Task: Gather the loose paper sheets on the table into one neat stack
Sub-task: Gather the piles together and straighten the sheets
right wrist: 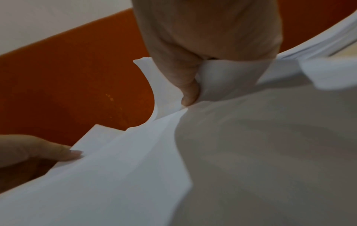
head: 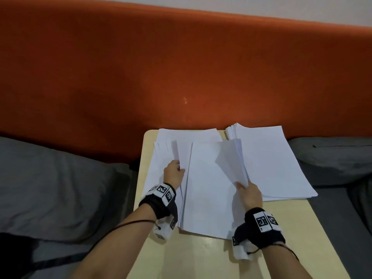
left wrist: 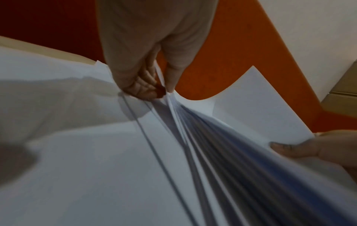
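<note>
White paper sheets lie in three groups on a small beige table [head: 201, 258]. A middle bundle of sheets [head: 209, 188] is lifted at both sides. My left hand [head: 174, 173] pinches its left edge, thumb on top and fingers under, as the left wrist view shows [left wrist: 146, 85]. My right hand [head: 248, 190] grips its right edge, where the sheets curl upward [right wrist: 173, 94]. Fanned loose sheets [head: 167, 150] lie under and left of the bundle. A separate thick pile [head: 267, 158] lies flat at the right, overhanging the table's edge.
An orange upholstered backrest [head: 181, 67] rises right behind the table. Grey cushions flank it on the left [head: 50, 188] and on the right [head: 332, 158]. Bare tabletop shows near me, below the paper.
</note>
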Motion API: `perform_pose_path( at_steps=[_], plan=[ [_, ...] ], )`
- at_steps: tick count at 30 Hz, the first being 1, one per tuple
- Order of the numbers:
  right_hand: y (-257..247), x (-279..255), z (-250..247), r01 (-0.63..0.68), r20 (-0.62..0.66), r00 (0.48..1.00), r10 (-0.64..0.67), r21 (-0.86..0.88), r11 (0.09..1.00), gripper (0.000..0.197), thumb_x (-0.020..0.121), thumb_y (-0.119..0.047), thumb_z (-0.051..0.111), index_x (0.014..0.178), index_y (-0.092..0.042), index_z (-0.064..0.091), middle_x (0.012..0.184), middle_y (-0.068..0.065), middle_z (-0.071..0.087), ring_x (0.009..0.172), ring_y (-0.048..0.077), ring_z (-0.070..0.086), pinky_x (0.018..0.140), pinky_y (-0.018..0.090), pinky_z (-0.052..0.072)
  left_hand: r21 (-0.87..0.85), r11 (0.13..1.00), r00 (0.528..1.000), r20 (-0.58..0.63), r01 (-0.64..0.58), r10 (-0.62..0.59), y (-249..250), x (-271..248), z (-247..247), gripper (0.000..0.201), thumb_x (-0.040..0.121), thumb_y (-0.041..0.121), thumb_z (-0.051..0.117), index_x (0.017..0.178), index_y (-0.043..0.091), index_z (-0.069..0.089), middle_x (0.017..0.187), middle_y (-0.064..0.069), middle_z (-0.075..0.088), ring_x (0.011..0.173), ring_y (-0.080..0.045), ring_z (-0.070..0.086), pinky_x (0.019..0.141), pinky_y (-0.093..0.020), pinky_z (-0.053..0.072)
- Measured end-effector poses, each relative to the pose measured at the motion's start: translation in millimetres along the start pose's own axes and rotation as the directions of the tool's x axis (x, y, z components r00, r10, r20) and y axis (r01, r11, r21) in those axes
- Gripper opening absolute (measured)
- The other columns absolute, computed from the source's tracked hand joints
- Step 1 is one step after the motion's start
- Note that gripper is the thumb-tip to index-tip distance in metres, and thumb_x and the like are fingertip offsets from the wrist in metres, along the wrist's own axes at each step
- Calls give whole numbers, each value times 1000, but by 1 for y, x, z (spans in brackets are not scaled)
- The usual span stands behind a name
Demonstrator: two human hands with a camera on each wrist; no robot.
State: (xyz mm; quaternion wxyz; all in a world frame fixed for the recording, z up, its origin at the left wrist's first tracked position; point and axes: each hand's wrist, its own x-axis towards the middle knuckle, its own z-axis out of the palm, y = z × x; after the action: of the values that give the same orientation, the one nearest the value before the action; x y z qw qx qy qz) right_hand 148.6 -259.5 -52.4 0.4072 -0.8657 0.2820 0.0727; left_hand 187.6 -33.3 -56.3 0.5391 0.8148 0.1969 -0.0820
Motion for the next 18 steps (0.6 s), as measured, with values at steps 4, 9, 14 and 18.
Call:
perform_pose_path(
  at_steps=[4,9,14,18],
  plan=[
    [1,2,1,-10,-6,1000,10,-2,1000,40,94,-25,53,120,5,56,116,24,61,108,37,56,92,39,44,-21,1000,997,79,-14,16,1,-4,8,39,95,6,44,134,2,39,133,-15,50,123,-31,48,102,-32,38],
    [2,1,-3,-6,5,1000,6,127,992,25,92,-21,55,100,2,60,87,15,59,85,29,55,73,30,40,-113,992,978,194,-57,78,-7,-1,-2,41,97,6,38,137,14,40,137,-9,49,125,-26,46,105,-34,37],
    [-9,-4,-11,47,49,997,-67,334,941,21,88,-22,63,95,-2,61,83,12,59,81,27,54,69,33,42,-337,941,947,289,-34,138,-14,-7,-25,51,97,40,42,142,17,36,145,1,42,135,-17,37,116,-41,26],
    [-31,-14,-6,91,54,991,-126,425,900,32,89,-18,62,112,4,59,94,14,62,86,28,58,65,29,45,-339,930,913,319,-140,254,11,-29,-31,64,87,52,51,138,15,40,138,5,48,129,-11,44,109,-30,35]
  ],
)
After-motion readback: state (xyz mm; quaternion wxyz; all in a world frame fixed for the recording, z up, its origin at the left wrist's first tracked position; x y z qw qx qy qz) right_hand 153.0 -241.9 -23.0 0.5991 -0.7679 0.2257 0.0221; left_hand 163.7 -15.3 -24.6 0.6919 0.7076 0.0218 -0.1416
